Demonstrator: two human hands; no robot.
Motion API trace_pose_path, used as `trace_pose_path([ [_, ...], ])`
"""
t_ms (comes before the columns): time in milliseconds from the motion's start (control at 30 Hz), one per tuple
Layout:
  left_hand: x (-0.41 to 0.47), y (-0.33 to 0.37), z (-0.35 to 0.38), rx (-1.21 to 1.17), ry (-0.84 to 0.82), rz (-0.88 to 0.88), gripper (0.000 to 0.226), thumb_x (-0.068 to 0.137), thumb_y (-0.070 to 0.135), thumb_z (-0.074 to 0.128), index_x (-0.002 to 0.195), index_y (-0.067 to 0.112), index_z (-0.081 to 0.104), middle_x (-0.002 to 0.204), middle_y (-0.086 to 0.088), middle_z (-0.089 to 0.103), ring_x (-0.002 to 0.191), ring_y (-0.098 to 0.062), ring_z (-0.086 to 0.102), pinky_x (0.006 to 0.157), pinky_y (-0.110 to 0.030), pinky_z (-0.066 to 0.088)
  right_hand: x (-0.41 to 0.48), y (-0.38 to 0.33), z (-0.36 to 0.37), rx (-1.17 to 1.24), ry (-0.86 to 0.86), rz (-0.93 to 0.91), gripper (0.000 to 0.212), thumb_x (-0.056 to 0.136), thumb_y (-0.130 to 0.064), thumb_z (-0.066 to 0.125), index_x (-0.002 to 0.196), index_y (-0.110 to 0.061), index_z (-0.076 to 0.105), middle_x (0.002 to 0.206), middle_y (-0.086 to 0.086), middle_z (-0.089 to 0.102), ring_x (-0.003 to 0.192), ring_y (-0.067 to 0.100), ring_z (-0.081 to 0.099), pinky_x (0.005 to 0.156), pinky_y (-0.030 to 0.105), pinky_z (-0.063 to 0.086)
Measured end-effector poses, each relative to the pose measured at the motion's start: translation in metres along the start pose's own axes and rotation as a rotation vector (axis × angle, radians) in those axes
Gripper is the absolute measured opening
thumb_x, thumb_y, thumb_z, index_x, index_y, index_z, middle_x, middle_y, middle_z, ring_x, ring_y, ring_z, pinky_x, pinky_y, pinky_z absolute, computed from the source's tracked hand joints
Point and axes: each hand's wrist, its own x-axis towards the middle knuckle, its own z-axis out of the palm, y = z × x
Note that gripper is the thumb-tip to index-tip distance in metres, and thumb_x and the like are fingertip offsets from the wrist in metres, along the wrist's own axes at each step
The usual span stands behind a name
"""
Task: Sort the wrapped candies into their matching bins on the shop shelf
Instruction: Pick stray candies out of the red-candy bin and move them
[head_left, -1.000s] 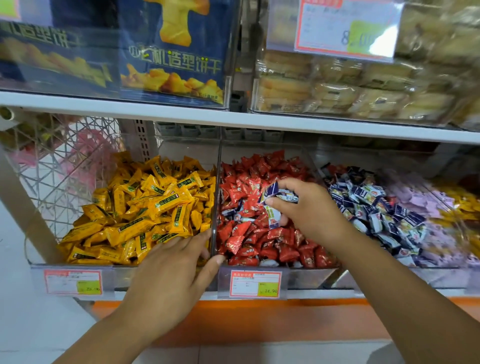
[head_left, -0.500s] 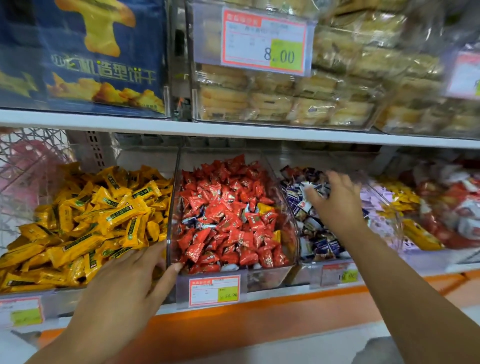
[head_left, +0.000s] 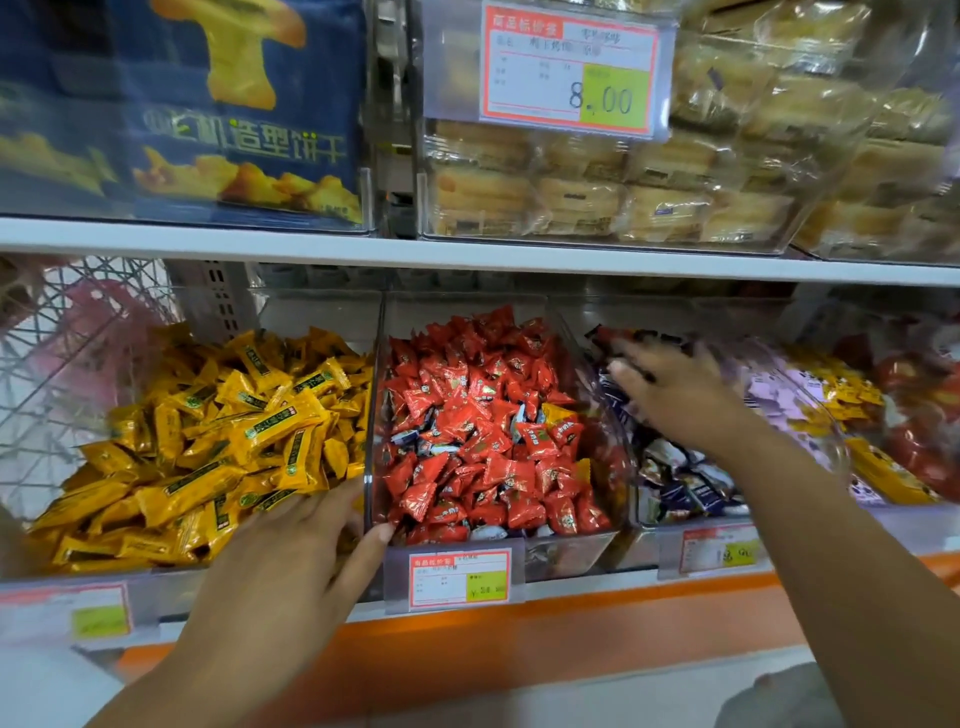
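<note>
Over the blue-wrapper bin (head_left: 644, 535), right hand (head_left: 675, 400) is hovering, fingers spread, likely dropping strays; flat left hand (head_left: 291, 566) is bracing the yellow bin (head_left: 171, 584).

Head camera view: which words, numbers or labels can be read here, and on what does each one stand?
"造型饼干": on the dark blue biscuit box, upper shelf.
"商品标价签" and "8.00": on the red-bordered price tag of the clear pastry bin.
Lower price tags, also at left and right: too blurred to read.
Print on the yellow wrapped candies and the red wrapped candies: too small to read.
</note>
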Motion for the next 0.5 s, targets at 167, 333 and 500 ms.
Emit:
trace_pose_path([
  [167, 0.0, 0.004, -0.001, 0.009, 0.018, -0.012, 0.042, 0.091, 0.055, 0.035, 0.099, 0.025, 0.063, 0.064, 0.028, 0.029, 0.061, -0.003, 0.035, 0.053, -0.021, 0.027, -0.063, -0.067, -0.026, 0.319, -0.087, -0.484, 0.017, 0.092, -0.025, 0.063, 0.098, -0.04, 0.069, 0.087, -0.017, 0.07, 0.078, -0.002, 0.062, 0.067, 0.012, 0.046],
  [333, -0.002, 0.002, -0.002, 0.014, 0.002, -0.015, 0.046, 0.093, 0.055, 0.033, 0.105, 0.023, 0.064, 0.066, 0.023, 0.031, 0.062, -0.004, 0.04, 0.057, -0.023, 0.034, -0.066, -0.092, 0.026, -0.013, -0.503, -0.588, 0.02, 0.088, -0.027, 0.069, 0.107, -0.028, 0.073, 0.089, -0.017, 0.067, 0.074, -0.006, 0.055, 0.063, 0.01, 0.039],
  [500, -0.002, 0.002, 0.0, 0.027, -0.008, -0.023, 0.047, 0.093, 0.055, 0.032, 0.108, 0.024, 0.063, 0.068, 0.022, 0.034, 0.064, -0.006, 0.044, 0.059, -0.025, 0.034, -0.056, -0.09, 0.035, -0.01, -0.607, -0.551, 0.028, 0.086, -0.021, 0.07, 0.113, -0.028, 0.068, 0.098, -0.011, 0.071, 0.084, 0.002, 0.063, 0.073, 0.017, 0.049],
])
